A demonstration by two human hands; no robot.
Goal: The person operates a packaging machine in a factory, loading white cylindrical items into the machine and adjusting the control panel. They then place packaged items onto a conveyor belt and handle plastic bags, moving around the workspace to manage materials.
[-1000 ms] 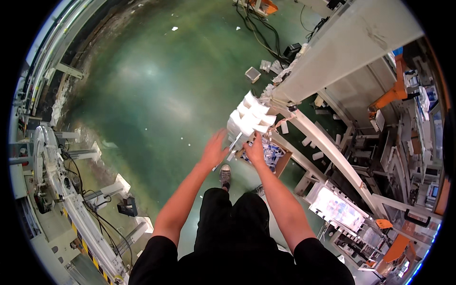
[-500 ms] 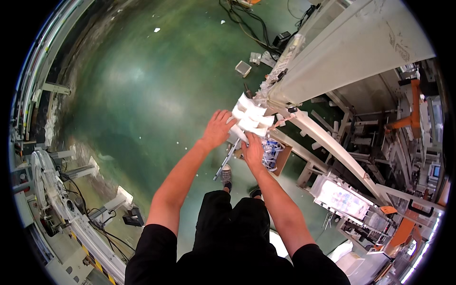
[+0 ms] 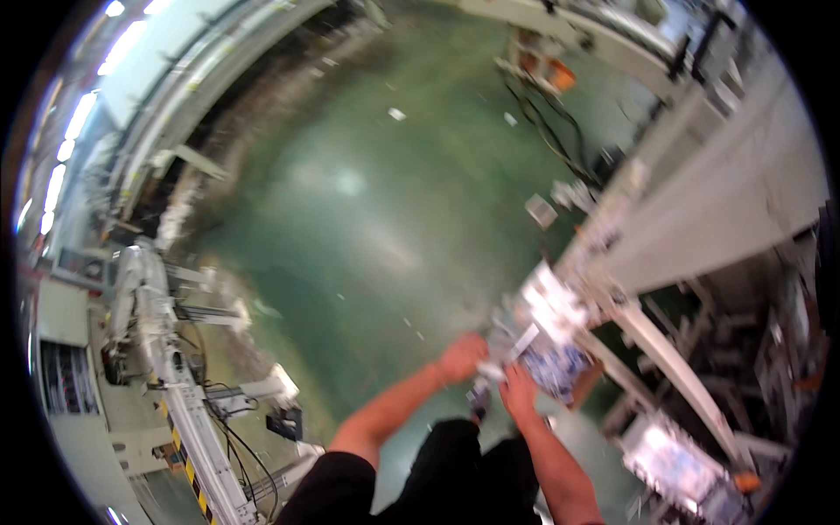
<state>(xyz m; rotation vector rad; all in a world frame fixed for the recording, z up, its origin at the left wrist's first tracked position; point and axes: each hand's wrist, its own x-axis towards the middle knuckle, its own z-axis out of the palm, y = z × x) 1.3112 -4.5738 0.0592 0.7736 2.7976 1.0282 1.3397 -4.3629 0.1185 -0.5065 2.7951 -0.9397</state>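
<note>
My left hand (image 3: 462, 357) is low in the middle of the view, beside a small white piece (image 3: 492, 372). Motion smears its fingers, so their grip does not show. My right hand (image 3: 519, 390) is closed at the other end of that piece, whose kind is too blurred to name. A pale narrow strip (image 3: 523, 342) stands out just beyond the hands. Farther off, several white curved pieces (image 3: 553, 302) sit grouped beside the machine frame. Close to my right hand, a brown cardboard box (image 3: 586, 386) holds a heap of blue-and-white items (image 3: 557, 367).
A pale machine beam (image 3: 674, 376) slants down on the right, with a large pale panel (image 3: 735, 175) above. Black cables (image 3: 551, 131) lie on the green floor (image 3: 350, 236) near a small square object (image 3: 541, 211). A rail with yellow-black striping (image 3: 179, 446) runs along the left.
My view has swung, shifting the scene right and down. Both hands have drawn back from the white curved pieces toward my body, and a small white piece now shows between them.
</note>
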